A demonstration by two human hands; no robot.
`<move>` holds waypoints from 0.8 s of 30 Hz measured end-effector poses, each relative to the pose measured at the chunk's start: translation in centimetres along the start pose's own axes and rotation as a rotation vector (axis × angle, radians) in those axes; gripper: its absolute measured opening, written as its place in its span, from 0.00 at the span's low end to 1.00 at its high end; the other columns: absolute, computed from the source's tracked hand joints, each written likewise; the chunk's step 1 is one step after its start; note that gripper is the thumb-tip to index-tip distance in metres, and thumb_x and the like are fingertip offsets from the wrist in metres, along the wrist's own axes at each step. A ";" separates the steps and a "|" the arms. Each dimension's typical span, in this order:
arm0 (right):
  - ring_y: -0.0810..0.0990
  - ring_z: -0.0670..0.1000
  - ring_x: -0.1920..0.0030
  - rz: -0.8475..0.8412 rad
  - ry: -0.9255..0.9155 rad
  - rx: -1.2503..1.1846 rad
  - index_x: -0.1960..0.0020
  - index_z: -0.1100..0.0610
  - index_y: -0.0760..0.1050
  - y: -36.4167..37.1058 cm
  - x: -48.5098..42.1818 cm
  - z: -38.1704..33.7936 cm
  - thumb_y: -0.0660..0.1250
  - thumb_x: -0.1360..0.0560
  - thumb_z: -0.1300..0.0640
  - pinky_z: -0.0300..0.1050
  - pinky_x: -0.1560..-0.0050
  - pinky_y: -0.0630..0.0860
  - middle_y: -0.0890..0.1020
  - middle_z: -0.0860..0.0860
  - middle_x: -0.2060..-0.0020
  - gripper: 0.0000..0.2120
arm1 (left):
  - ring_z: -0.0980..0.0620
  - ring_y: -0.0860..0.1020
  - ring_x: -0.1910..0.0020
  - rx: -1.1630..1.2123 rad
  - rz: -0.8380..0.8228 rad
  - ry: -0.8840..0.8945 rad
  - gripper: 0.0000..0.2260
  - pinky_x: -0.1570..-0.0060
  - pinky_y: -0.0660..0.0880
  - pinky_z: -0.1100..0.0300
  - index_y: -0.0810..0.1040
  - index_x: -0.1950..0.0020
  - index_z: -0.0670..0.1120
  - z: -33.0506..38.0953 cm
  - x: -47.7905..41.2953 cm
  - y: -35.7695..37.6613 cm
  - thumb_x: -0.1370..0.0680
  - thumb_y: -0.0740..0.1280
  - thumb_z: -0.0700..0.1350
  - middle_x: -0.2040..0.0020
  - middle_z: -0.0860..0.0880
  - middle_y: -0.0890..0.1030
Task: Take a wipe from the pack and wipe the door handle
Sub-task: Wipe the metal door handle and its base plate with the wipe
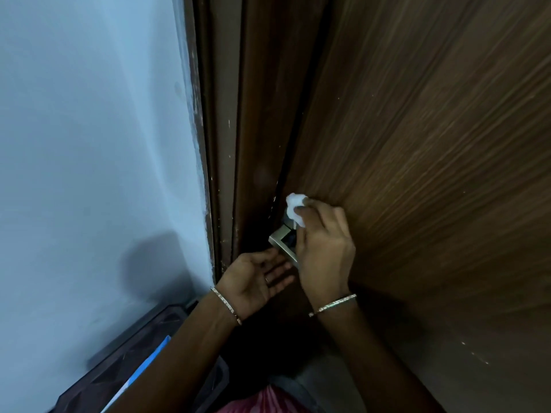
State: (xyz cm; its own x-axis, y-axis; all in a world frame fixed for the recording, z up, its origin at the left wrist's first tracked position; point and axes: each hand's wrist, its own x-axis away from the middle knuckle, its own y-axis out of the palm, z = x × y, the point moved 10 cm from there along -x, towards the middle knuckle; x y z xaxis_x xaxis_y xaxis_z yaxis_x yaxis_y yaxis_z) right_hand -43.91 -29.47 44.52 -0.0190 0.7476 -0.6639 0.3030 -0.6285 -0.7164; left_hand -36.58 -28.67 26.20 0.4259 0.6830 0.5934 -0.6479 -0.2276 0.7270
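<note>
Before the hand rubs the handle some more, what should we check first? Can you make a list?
1. Wipe held in the right hand: ok, bunched in the fingertips.
2. Wipe touching the door handle: ok, its lower edge meets the handle's top near the door.
3. Left hand out of the way: ok, open, palm up, under the handle's end.
4. Whole handle reachable: cannot tell, the right hand hides much of it.
5. Handle already clean: cannot tell, too dark.
6. Door staying still: cannot tell.
</note>
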 end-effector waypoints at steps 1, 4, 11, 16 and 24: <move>0.82 0.51 0.54 -0.017 -0.023 0.055 0.48 0.58 0.85 0.8 0.1 -0.3 0.75 0.30 0.67 0.40 0.65 0.79 0.85 0.52 0.50 0.11 | 0.48 0.79 0.48 -0.013 -0.004 -0.003 0.09 0.51 0.77 0.52 0.80 0.46 0.43 -0.1 -0.1 0.0 0.21 0.61 0.39 0.47 0.45 0.80; 0.81 0.51 0.57 0.000 -0.090 0.125 0.47 0.60 0.85 2.1 0.4 -0.9 0.73 0.26 0.65 0.42 0.67 0.79 0.85 0.52 0.51 0.08 | 0.49 0.81 0.54 -0.027 -0.009 -0.002 0.12 0.56 0.78 0.54 0.83 0.53 0.44 -0.3 -0.3 0.0 0.21 0.60 0.37 0.54 0.47 0.83; 0.82 0.55 0.52 -0.085 -0.332 0.175 0.38 0.63 0.81 3.1 1.4 -1.3 0.63 0.24 0.63 0.48 0.55 0.79 0.84 0.55 0.41 0.16 | 0.48 0.80 0.48 -0.016 -0.010 -0.010 0.09 0.43 0.76 0.50 0.80 0.46 0.43 -0.1 -0.5 -0.7 0.21 0.60 0.39 0.50 0.45 0.83; 0.82 0.54 0.55 -0.056 -0.310 0.124 0.38 0.65 0.81 1.9 2.4 0.0 0.67 0.25 0.67 0.46 0.58 0.82 0.85 0.56 0.43 0.16 | 0.48 0.82 0.48 -0.030 -0.007 -0.018 0.09 0.47 0.77 0.50 0.80 0.45 0.44 -0.2 -0.9 -1.2 0.21 0.62 0.39 0.51 0.46 0.84; 0.81 0.53 0.55 -0.107 -0.308 0.148 0.39 0.63 0.82 3.2 0.3 -1.9 0.64 0.23 0.64 0.42 0.59 0.81 0.85 0.53 0.44 0.15 | 0.48 0.81 0.49 -0.046 -0.023 -0.021 0.10 0.39 0.74 0.49 0.82 0.49 0.43 -0.1 -1.1 -1.2 0.21 0.61 0.39 0.52 0.46 0.83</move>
State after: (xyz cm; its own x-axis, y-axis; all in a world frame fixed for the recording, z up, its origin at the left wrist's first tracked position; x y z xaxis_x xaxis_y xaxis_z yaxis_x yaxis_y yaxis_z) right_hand -41.11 -30.85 42.40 -0.3365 0.7250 -0.6010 0.1428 -0.5915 -0.7935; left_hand -36.34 -29.07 24.61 0.4538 0.6733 0.5837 -0.6660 -0.1789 0.7242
